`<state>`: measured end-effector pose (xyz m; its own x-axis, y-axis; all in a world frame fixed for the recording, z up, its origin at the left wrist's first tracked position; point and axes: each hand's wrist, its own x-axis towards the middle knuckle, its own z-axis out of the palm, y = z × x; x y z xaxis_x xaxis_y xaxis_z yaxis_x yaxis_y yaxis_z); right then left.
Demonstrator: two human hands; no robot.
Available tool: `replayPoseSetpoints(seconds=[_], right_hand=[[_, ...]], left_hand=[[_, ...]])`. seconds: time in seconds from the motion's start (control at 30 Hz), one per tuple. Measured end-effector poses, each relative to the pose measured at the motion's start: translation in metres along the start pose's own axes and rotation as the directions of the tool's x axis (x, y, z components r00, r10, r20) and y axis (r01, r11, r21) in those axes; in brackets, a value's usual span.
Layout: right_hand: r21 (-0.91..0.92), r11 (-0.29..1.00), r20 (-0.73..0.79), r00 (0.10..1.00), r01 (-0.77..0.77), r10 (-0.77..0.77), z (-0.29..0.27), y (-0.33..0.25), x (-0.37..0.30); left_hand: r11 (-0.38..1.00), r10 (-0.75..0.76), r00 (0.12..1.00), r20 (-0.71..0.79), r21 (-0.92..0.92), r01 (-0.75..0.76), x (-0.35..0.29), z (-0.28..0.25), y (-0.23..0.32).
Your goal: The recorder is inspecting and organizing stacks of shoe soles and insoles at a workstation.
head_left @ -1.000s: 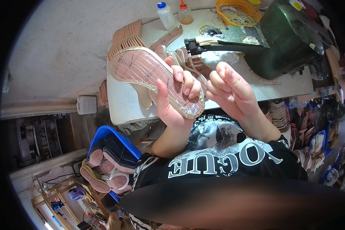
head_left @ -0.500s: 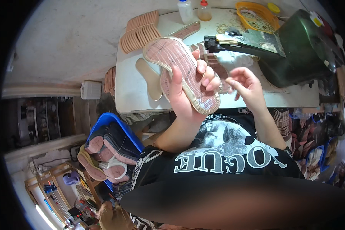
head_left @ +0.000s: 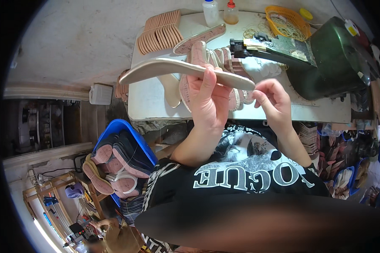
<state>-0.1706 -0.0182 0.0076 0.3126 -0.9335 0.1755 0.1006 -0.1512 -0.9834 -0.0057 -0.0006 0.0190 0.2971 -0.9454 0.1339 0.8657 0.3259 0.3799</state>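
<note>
My left hand (head_left: 207, 99) is closed round the middle of an insole (head_left: 160, 66) above the table. The insole is seen nearly edge-on, its smooth pale gold covering upward and its long end pointing left. My right hand (head_left: 273, 101) is beside its right-hand tip, fingers curled and thumb drawn in. Whether those fingers pinch the edge or something small is hidden. Under and behind the held insole lie several covered insoles (head_left: 236, 99) with pink undersides and pleated gold margins. A flat beige insole piece (head_left: 172, 90) and another pink-faced insole (head_left: 200, 39) lie on the table.
A dark green machine (head_left: 331, 59) with a black-tipped arm reaches over the white table (head_left: 147, 103) from the right. Stacked tan insoles (head_left: 159, 33), two bottles (head_left: 231, 13) and an orange basket (head_left: 285, 21) stand at the back. A blue crate (head_left: 121, 126) of insoles is at left.
My left hand has turned the insole from its pink underside showing to nearly edge-on, gold covering up. My right hand has come closer to its right-hand tip.
</note>
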Motion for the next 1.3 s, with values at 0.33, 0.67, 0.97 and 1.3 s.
replayPoseSetpoints(seconds=[0.33,0.67,0.97,1.3], right_hand=[[-0.187,0.938,-0.012,0.954,0.293,-0.3,0.008,-0.011,0.007],[-0.159,0.942,-0.002,0.954,0.295,-0.299,0.004,-0.002,0.013],[-0.271,0.887,0.084,0.927,0.374,-0.365,0.006,-0.027,0.021],[-0.035,0.989,0.05,0.989,0.144,-0.142,0.005,-0.008,0.016]], left_hand=[[0.984,-0.02,0.994,-0.103,0.176,0.038,-0.005,0.001,-0.007],[0.964,0.068,0.997,-0.041,0.258,-0.055,-0.011,0.009,-0.009],[0.948,0.126,0.992,-0.029,0.298,-0.112,-0.011,0.01,-0.007],[0.962,0.052,0.999,-0.001,0.269,-0.049,-0.009,0.017,-0.012]])
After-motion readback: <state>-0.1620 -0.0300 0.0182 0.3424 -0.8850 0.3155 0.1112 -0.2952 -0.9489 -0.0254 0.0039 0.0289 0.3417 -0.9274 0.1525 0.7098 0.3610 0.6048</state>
